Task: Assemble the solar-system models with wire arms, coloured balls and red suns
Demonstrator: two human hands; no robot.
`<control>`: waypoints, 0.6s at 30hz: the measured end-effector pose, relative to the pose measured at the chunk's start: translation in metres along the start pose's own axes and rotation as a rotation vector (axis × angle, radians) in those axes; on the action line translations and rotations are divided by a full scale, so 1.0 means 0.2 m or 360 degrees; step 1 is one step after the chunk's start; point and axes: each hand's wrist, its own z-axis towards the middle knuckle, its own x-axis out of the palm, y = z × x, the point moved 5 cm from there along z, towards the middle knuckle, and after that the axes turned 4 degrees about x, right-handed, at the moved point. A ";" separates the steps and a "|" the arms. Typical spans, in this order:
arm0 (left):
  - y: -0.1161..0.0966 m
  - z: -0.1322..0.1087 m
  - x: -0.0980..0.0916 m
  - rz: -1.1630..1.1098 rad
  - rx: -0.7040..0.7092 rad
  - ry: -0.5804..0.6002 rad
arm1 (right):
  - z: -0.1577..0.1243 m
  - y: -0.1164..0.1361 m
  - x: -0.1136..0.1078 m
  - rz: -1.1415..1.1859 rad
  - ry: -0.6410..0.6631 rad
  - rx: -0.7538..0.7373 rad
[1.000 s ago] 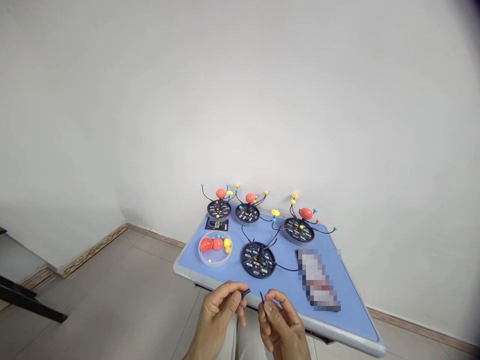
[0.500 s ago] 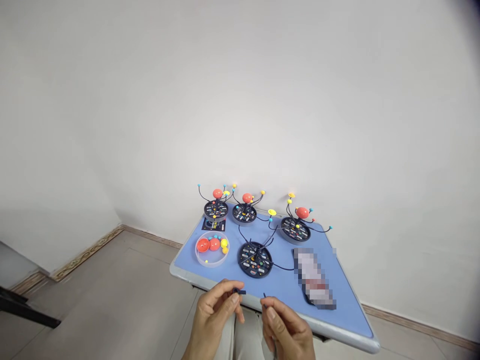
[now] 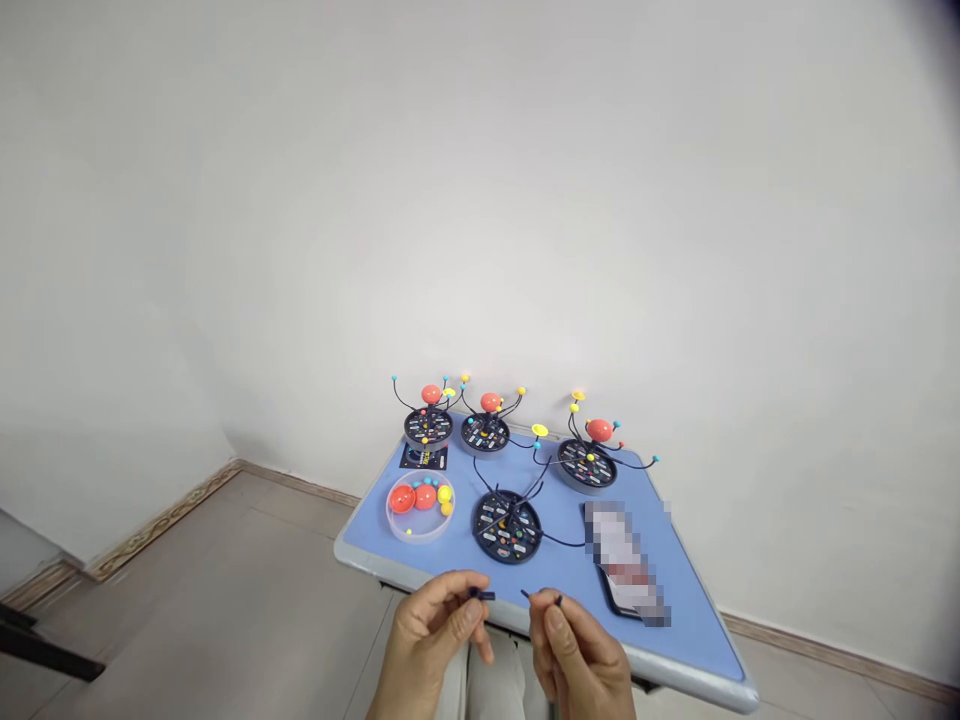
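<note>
Above the table's front edge, my left hand [image 3: 439, 635] pinches a small black plastic connector [image 3: 486, 596] between thumb and forefinger, its stub pointing right. To its right, my right hand [image 3: 577, 645] grips a thin black rod [image 3: 526, 594], whose tip points left toward the connector; a gap separates the two. Most of the rod is hidden in the fingers. Beyond the hands lies a round black base [image 3: 507, 540] of a solar system model, with several curved black arms and no balls on them. A clear round tray [image 3: 397, 533] at its left holds red half-shells and small yellow, orange and blue balls.
Three solar system models with red centre balls, the left [image 3: 428, 428], middle [image 3: 485, 433] and right [image 3: 587, 465], stand along the back of the blue table [image 3: 457, 572]. A phone [image 3: 626, 565] with a blurred screen lies at the right. A dark card [image 3: 415, 457] sits below the left model.
The rod in my right hand has turned, its tip now pointing more to the left. My left hand keeps the connector nearly in place. The view has shifted slightly.
</note>
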 end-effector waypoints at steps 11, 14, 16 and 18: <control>-0.07 0.00 0.05 0.0160 0.0196 0.0009 | -0.02 0.04 0.02 -0.0146 -0.0146 -0.0112; -0.10 -0.01 0.06 0.0198 0.0223 0.0034 | -0.04 0.05 0.04 -0.0181 -0.0106 -0.0130; -0.11 -0.01 0.07 0.0218 0.0262 0.0043 | -0.04 0.07 0.05 -0.0214 -0.0089 -0.0162; -0.12 -0.02 0.07 0.0220 0.0282 0.0051 | -0.05 0.08 0.07 -0.0248 -0.0080 -0.0207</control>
